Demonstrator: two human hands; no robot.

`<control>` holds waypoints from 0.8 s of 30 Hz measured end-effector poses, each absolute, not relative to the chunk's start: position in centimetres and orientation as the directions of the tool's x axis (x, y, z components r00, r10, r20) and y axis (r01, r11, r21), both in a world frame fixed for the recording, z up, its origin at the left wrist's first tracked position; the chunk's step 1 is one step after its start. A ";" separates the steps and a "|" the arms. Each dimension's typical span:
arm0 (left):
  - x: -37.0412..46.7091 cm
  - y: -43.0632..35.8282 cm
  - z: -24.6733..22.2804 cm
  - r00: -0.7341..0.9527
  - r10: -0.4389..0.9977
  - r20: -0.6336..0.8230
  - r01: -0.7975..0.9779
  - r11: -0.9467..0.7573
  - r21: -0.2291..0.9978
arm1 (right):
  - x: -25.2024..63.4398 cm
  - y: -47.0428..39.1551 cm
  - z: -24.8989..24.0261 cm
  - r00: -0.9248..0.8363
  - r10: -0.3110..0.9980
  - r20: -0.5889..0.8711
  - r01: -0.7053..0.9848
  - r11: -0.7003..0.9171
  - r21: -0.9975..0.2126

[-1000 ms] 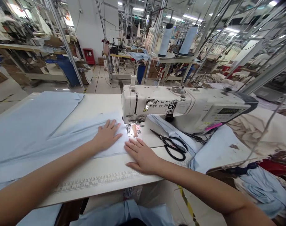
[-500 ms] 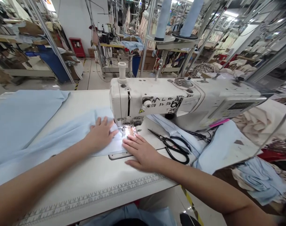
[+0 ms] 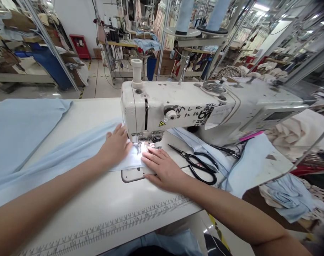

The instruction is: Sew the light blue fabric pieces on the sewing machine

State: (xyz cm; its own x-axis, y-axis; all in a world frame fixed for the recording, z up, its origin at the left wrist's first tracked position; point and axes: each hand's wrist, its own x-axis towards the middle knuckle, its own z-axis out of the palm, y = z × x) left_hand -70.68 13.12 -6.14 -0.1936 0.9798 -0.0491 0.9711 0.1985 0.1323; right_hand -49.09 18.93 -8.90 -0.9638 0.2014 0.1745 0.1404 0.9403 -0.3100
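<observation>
Light blue fabric stretches from the left across the table and under the needle area of a white sewing machine, where a lamp glows. My left hand presses on this cloth left of the needle, fingers stretched and somewhat blurred. Flat beside the presser foot, my right hand has its fingertips at the cloth's right end and its thumb over the metal needle plate. Neither hand grips anything. Black-handled scissors lie just right of my right hand, blades toward the machine.
Another light blue piece lies at the table's left. More blue cloth sits under the machine arm at right. A printed ruler runs along the front edge. Thread cones stand behind the machine; piled fabric is beyond the right edge.
The view has shifted slightly. My left hand has slid a little away from me, its fingertips nearing the machine head. My right hand stays flat by the needle. The scissors have not moved.
</observation>
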 end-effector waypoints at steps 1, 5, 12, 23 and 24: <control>-70.6 12.3 -6.0 -0.151 0.988 -0.024 0.976 0.153 0.157 | -49.0 19.0 -8.9 -0.962 0.199 0.186 0.134 0.940 -0.314; -70.0 9.4 -6.8 0.062 0.995 0.076 0.931 -0.085 0.354 | -49.0 19.1 -9.1 -0.958 0.198 0.207 0.125 0.939 -0.320; -70.1 8.2 -9.1 0.096 0.994 0.049 0.931 -0.107 0.348 | -49.3 19.1 -8.9 -0.960 0.217 0.178 0.153 0.937 -0.315; -70.0 8.3 -9.0 0.080 0.997 -0.014 0.949 -0.072 0.308 | -49.3 19.4 -8.8 -0.963 0.239 0.128 0.194 0.937 -0.290; -70.0 8.4 -8.9 0.082 0.997 -0.006 0.950 -0.076 0.304 | -49.3 19.4 -8.7 -0.963 0.240 0.122 0.197 0.937 -0.288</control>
State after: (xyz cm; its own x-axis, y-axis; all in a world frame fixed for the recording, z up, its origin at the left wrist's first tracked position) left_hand -70.02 8.36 -8.93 0.0822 0.9966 -0.0061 0.9497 -0.0765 0.3037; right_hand -49.34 19.40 -8.70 -0.9632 0.2396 0.1216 0.1968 0.9373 -0.2877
